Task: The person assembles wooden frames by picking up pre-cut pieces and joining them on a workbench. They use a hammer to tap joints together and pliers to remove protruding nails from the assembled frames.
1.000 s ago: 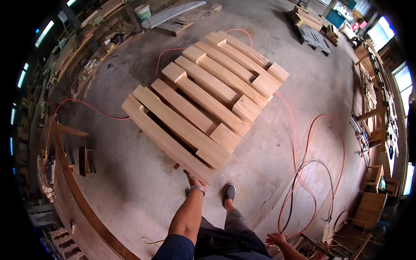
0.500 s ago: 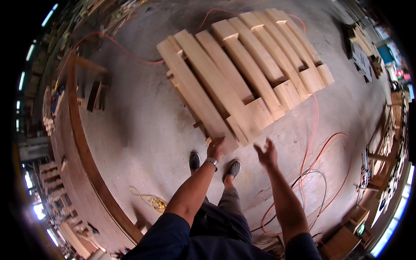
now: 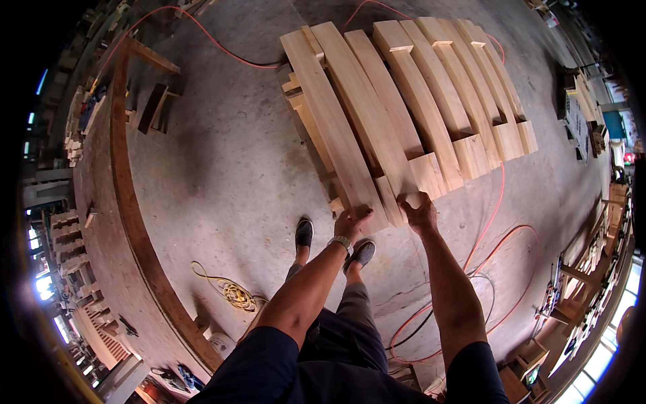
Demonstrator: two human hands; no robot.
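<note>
A wooden pallet of pale planks lies on the concrete floor in front of me. My left hand grips the near end of its leftmost top plank; a watch sits on that wrist. My right hand is closed on the near end of the adjoining plank, just right of the left hand. Both arms reach forward from the lower edge. My two dark shoes stand on the floor just short of the pallet's near corner.
A red hose loops over the floor to the right and behind the pallet. A coiled yellow cord lies at lower left. A long wooden workbench curves along the left. Shelves and timber stacks line the right wall.
My view has tipped further down and closer to the pallet. My right hand, open in the air half a second ago, has come down onto a plank end beside the left hand.
</note>
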